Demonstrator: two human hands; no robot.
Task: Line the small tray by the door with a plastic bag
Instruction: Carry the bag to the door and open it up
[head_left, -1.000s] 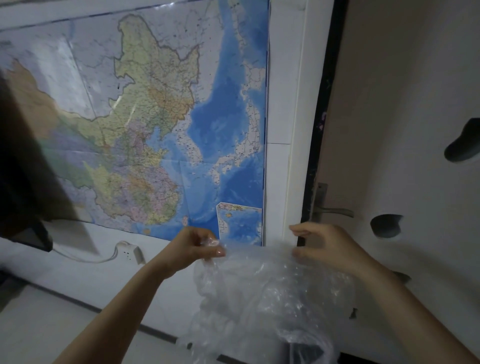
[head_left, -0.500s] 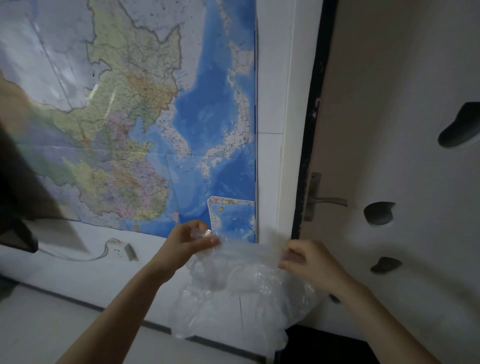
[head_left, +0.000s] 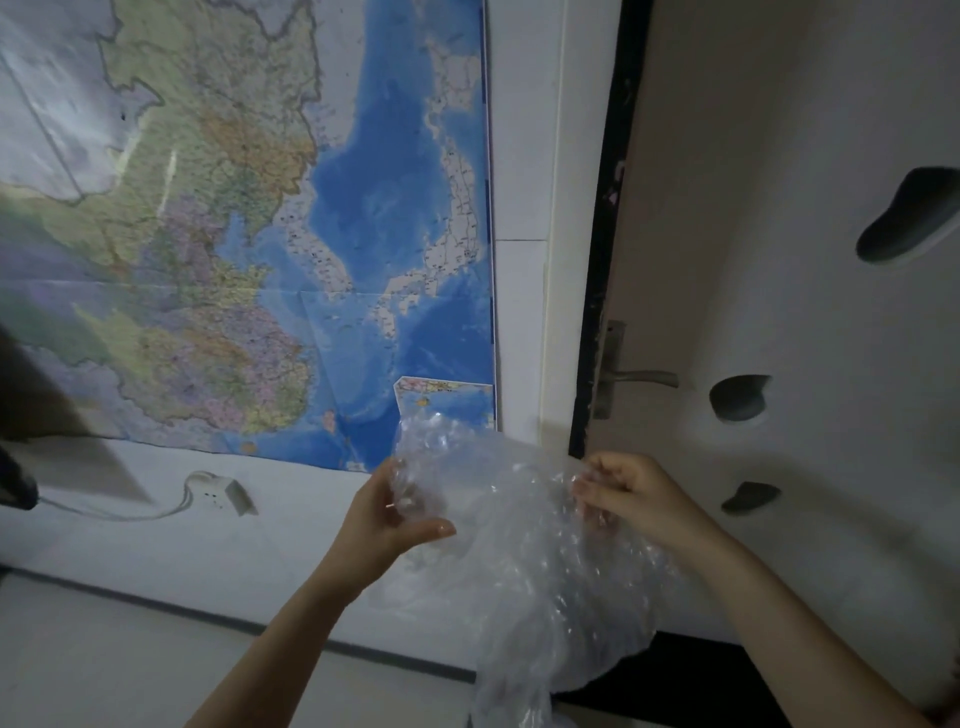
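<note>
A clear, crinkled plastic bag (head_left: 524, 551) hangs in the air in front of the wall, below the map. My left hand (head_left: 387, 514) grips its upper left edge, thumb under and fingers behind the film. My right hand (head_left: 628, 491) pinches its upper right edge, close to the door frame. The rest of the bag droops down between my forearms to the bottom of the view. No tray shows in this view.
A large map (head_left: 249, 223) covers the wall at left. A socket with a white cable (head_left: 228, 493) sits below it. To the right is a beige door (head_left: 753, 260) with a metal handle (head_left: 639, 376) and dark hooks (head_left: 737, 397). A dark skirting line runs along the floor.
The bag has been turned and bunched: my left hand rotated so its thumb is underneath, and a fold of bag now rises above it. Both hands sit a little lower in the view.
</note>
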